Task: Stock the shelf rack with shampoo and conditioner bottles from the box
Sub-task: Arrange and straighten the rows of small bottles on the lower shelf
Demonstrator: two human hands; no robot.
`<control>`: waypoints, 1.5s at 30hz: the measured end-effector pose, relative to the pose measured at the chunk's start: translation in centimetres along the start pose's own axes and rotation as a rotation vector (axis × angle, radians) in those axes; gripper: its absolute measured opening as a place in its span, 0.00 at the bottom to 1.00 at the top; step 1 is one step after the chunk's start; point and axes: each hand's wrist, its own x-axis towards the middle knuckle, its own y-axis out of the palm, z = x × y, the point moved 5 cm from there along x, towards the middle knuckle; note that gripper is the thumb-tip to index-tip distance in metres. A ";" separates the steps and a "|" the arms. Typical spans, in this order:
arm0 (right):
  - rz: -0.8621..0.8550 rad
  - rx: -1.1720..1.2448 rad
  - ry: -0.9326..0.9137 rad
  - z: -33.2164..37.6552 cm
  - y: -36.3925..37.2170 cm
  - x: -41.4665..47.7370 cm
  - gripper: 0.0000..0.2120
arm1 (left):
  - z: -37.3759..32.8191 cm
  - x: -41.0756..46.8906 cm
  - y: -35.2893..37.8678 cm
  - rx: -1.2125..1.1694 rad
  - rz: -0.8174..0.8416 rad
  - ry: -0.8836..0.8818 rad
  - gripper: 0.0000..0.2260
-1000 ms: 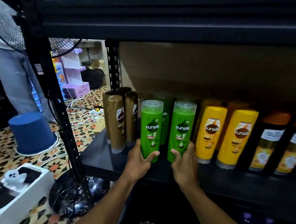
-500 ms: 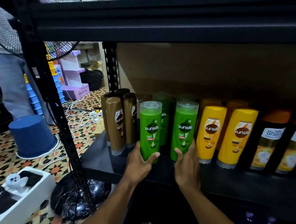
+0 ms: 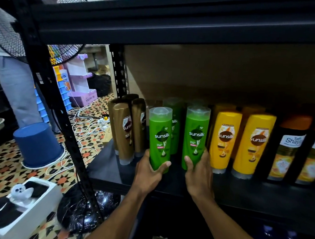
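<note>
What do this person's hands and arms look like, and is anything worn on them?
Nothing worn shows: the left hand and right hand are bare, with no gloves, rings or watch in view, and the forearms are sleeveless up to the picture's edge.

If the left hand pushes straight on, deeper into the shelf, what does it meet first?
Probably the rear green bottle, which stands just behind the front green bottle that the left hand grips. The gap between them is hard to judge.

Right green bottle (image 3: 196,136) has slid towards the yellow bottles (image 3: 225,140), so the gap to the left green bottle (image 3: 160,138) is wider. The right hand (image 3: 198,175) has crept higher up its side.
</note>
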 end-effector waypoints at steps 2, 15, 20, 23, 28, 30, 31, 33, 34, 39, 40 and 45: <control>-0.004 -0.002 0.003 0.0 0.0 0.0 0.34 | 0.1 0.0 0.0 0.000 0.000 -0.004 0.20; -0.017 0.029 0.060 0.0 -0.4 0.0 0.27 | 0.3 0.0 -0.3 -0.059 -0.018 -0.033 0.27; -0.034 0.016 0.042 0.0 -0.3 -0.1 0.27 | 0.6 0.3 -0.4 -0.114 -0.022 -0.085 0.26; -0.053 0.004 0.035 0.0 -0.3 0.0 0.27 | 0.2 0.5 0.0 -0.119 -0.043 -0.091 0.26; -0.063 -0.007 0.028 0.0 0.0 0.0 0.27 | 0.1 1.0 0.8 -0.046 -0.050 -0.125 0.31; -0.067 -0.009 0.025 -0.1 0.0 0.1 0.27 | 0.1 1.0 1.1 0.000 -0.053 -0.147 0.32; -0.069 -0.009 0.024 -0.2 0.0 0.1 0.27 | -0.2 0.8 1.2 0.033 -0.056 -0.147 0.33; -0.070 -0.002 0.029 -0.2 -0.1 0.0 0.27 | -1.1 0.4 1.1 0.124 -0.082 -0.140 0.36; -0.070 0.000 0.028 -0.1 0.0 0.0 0.27 | -1.4 0.3 1.0 0.170 -0.108 -0.135 0.37; -0.078 0.010 0.029 -0.2 0.0 0.0 0.26 | -2.1 -0.1 0.9 0.282 -0.172 -0.095 0.33; -0.081 0.016 0.028 -0.2 -0.1 0.0 0.26 | -2.1 -0.1 0.9 0.295 -0.171 -0.092 0.33; -0.075 0.032 0.028 -0.1 -0.1 0.0 0.26 | -2.4 -0.1 0.9 0.343 -0.156 -0.093 0.35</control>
